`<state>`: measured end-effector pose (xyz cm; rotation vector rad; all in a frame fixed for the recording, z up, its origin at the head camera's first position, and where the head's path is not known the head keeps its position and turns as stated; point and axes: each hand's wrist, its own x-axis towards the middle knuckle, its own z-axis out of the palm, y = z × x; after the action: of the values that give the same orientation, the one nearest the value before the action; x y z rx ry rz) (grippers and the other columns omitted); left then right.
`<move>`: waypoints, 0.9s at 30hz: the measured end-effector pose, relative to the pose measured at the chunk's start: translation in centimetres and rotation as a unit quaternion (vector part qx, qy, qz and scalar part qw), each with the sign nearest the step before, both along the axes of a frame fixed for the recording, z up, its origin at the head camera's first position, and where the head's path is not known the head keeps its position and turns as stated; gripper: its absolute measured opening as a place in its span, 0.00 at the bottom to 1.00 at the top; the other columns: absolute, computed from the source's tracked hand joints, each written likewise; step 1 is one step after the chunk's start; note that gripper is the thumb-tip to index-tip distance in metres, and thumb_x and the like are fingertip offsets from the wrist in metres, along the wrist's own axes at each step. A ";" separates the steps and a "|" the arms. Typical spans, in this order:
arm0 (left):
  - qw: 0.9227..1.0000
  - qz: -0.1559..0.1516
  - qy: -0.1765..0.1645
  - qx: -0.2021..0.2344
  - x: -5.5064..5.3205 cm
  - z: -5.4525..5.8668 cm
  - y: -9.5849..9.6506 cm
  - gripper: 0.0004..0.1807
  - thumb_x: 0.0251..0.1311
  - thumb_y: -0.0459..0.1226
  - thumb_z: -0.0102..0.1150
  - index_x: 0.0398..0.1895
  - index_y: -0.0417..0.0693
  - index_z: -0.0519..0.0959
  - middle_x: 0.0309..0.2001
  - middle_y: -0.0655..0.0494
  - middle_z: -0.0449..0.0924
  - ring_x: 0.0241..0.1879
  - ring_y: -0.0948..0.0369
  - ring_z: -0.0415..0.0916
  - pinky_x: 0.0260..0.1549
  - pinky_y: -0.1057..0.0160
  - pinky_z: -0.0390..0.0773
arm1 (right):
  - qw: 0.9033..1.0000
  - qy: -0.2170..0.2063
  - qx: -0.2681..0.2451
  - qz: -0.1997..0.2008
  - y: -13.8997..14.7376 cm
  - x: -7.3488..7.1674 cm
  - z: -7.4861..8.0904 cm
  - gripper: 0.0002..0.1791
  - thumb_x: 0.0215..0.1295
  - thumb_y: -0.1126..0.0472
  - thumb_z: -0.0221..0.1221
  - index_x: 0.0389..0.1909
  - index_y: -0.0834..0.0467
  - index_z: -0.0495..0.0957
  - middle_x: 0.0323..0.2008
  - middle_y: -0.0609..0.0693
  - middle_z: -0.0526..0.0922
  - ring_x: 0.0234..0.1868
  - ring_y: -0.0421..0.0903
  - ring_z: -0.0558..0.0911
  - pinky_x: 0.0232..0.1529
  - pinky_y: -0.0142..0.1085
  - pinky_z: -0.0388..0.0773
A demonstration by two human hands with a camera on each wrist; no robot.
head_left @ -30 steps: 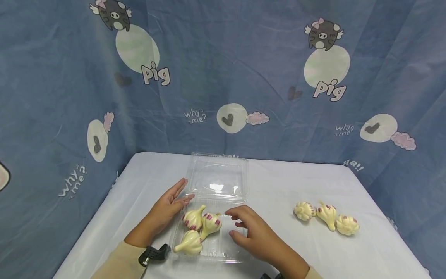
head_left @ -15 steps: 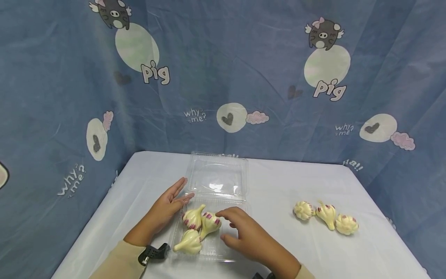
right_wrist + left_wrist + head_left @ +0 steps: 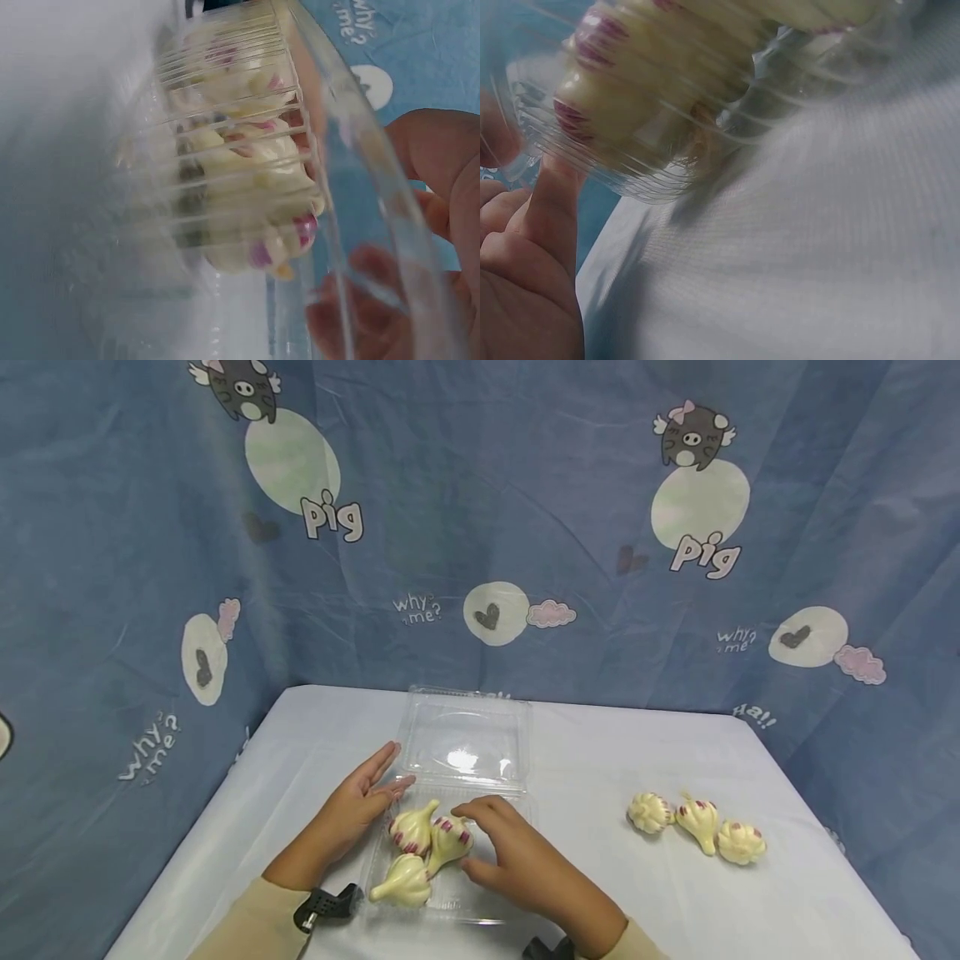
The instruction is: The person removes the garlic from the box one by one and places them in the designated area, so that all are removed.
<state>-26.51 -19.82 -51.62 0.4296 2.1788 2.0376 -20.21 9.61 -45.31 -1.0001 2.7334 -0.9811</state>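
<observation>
A clear plastic clamshell box (image 3: 476, 908) lies unfolded on the table. Three garlic bulbs sit together in the left part of its base: one at the back (image 3: 412, 832), one beside it (image 3: 452, 837) and one in front (image 3: 405, 882). My left hand (image 3: 351, 814) rests along the box's left side with its fingers extended; the left wrist view shows a finger right at the ribbed wall (image 3: 649, 187). Over the right part of the base is my right hand (image 3: 517, 858), its fingers spread and bent around the right-hand bulb. Through the wall in the right wrist view, the fingertips (image 3: 375, 262) appear apart from the bulbs.
The box's lid (image 3: 467, 739) lies back toward the table's far edge. Three more garlic bulbs (image 3: 697, 825) lie in a row on the white cloth (image 3: 600, 760) at the right. A blue printed curtain (image 3: 570, 527) surrounds the table's back and sides.
My right hand has moved left across the base, from the box's right side to the right-hand garlic bulb. The left hand and the bulbs stay put.
</observation>
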 end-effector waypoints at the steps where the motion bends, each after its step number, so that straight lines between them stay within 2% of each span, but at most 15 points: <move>1: 1.000 -0.001 -0.001 0.000 0.0 0.0 0.0 0.45 0.74 0.25 0.51 0.86 0.44 0.40 0.86 0.47 0.35 0.75 0.38 0.63 0.59 0.76 0.76 | 1.000 -0.004 0.001 0.001 -0.1 -0.1 0.0 0.33 0.67 0.57 0.69 0.72 0.46 0.71 0.66 0.43 0.72 0.69 0.41 0.74 0.70 0.44 0.76; 5: 1.000 -0.002 -0.002 -0.002 0.0 -0.1 -0.1 0.45 0.74 0.26 0.51 0.86 0.43 0.39 0.86 0.48 0.35 0.75 0.39 0.63 0.59 0.76 0.76 | 1.000 -0.013 0.007 0.005 -0.5 -0.3 -0.3 0.35 0.67 0.57 0.70 0.73 0.45 0.70 0.67 0.44 0.72 0.69 0.41 0.74 0.69 0.45 0.76; 15: 1.000 -0.006 -0.001 0.002 -0.1 0.0 -0.1 0.44 0.75 0.27 0.51 0.86 0.44 0.39 0.86 0.47 0.35 0.75 0.38 0.63 0.59 0.76 0.76 | 0.999 0.014 0.023 0.028 -1.3 -0.7 -0.6 0.38 0.65 0.57 0.72 0.74 0.49 0.69 0.69 0.47 0.72 0.69 0.44 0.75 0.69 0.43 0.77; 23: 1.000 -0.006 0.000 0.004 -0.1 0.0 -0.1 0.44 0.74 0.26 0.50 0.86 0.42 0.39 0.86 0.46 0.35 0.74 0.37 0.63 0.59 0.76 0.76 | 0.999 0.030 0.024 0.026 -1.7 -0.9 -0.9 0.35 0.64 0.59 0.72 0.71 0.52 0.72 0.65 0.47 0.75 0.57 0.38 0.78 0.60 0.35 0.80; 27: 1.000 -0.006 0.000 0.005 -0.1 0.0 -0.1 0.44 0.73 0.25 0.49 0.86 0.43 0.39 0.86 0.45 0.35 0.74 0.37 0.64 0.59 0.76 0.76 | 0.999 0.028 0.036 0.018 -1.9 -1.1 -1.1 0.34 0.64 0.58 0.73 0.70 0.51 0.73 0.64 0.47 0.76 0.61 0.41 0.78 0.64 0.37 0.79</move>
<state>-26.57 -19.90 -51.61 0.4423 2.1633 2.0426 -21.31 7.69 -46.43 -1.0781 2.7634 -0.8550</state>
